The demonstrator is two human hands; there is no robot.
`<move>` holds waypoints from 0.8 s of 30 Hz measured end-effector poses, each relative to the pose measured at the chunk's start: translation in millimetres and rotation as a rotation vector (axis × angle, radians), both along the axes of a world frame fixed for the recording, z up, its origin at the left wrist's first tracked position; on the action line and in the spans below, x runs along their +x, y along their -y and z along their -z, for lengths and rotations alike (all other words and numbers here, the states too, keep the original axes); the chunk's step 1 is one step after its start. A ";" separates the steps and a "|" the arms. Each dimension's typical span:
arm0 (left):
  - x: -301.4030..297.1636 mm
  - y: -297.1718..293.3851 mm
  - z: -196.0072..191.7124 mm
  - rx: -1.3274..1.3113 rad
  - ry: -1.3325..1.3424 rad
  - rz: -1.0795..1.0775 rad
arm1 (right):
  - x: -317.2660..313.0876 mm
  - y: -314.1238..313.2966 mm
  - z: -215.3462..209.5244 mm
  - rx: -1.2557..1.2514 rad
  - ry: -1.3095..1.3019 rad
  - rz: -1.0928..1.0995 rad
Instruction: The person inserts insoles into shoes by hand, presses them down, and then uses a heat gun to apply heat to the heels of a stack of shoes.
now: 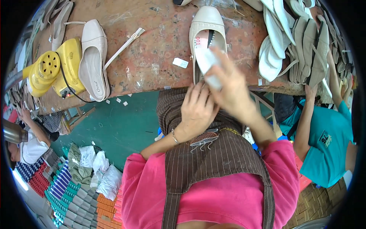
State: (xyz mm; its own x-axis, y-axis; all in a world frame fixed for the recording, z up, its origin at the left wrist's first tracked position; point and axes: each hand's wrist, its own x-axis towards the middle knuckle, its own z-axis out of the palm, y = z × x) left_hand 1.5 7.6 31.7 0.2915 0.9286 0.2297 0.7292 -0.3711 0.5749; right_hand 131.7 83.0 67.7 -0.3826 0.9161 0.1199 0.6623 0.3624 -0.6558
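A beige slingback shoe point(207, 19) lies on the bench in front of me, toe pointing away, with printed lining showing inside. My left hand point(197, 105) is closed at its heel end, fingers bent around the near edge. Above the shoe's opening, my right hand point(232, 86) grips a white insole-like piece point(206, 61); both are smeared by motion. Part of the shoe's heel is hidden behind my hands. To the left lies another beige slingback shoe point(93, 65) with its strap point(124, 47) stretched out beside it.
A yellow machine point(68, 70) with a round vented head stands at the bench's left. White insoles point(270, 61) and beige shoes point(309, 49) crowd the right end. A small white label point(180, 62) lies mid-bench. A person in teal point(329, 141) works at right, another point(32, 143) at left.
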 end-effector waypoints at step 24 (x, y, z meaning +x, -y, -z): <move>3.7 8.7 38.7 -0.196 -0.190 0.124 | -42.1 -20.2 70.1 0.176 0.373 0.108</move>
State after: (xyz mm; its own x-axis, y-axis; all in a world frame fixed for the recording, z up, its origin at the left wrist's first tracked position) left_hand 5.2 -1.1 -7.0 0.4260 0.9045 -0.0198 0.7866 -0.3595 0.5020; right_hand 89.6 103.2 -2.4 -0.3321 0.9313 0.1498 0.8830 0.3628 -0.2978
